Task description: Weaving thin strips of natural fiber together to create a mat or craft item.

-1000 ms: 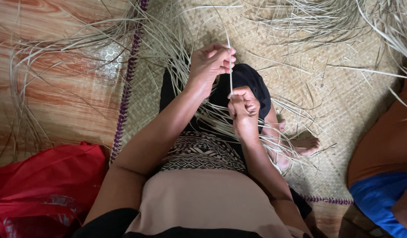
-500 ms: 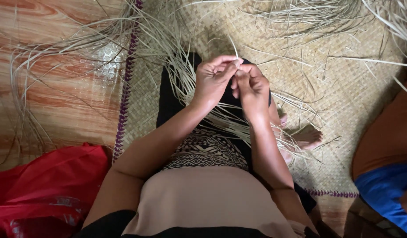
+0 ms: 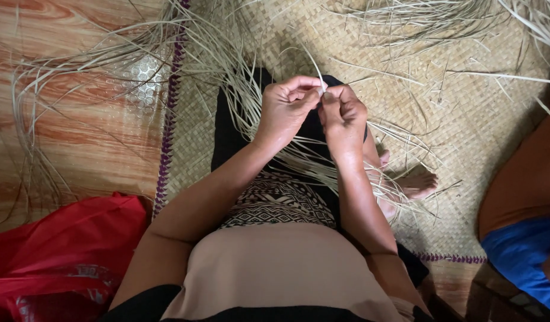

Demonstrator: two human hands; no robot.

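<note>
- Mat of woven straw is spreading under the seated person, its purple-stitched edge running down the left side and another stretch of that edge showing at lower right.
- Bare wood-patterned floor is lying left of that edge, with thin strands arcing across it.
- Loose strands are piling along the top of the mat and trailing in from the upper right corner; the patch of mat right of the hands is showing only a few scattered pieces.
- Red bag is sitting at lower left, touching the floor just beside the left elbow.
- Another person's orange and blue clothing is crowding the right border, well apart from the hands.
- Bare foot is resting on the mat below and right of the hands.
- Left hand is curling narrow, thumb and forefinger pinching a pale strip at its tip.
- Right hand is closing tight too, its fingertips meeting the left ones on the same strip, so both are gripping it together above the black-clad knee.
- Strip is showing only as a small pale bit between the fingertips; how far it runs beyond them I cannot tell.
- More strands are fanning out from behind the left hand across the lap.
</note>
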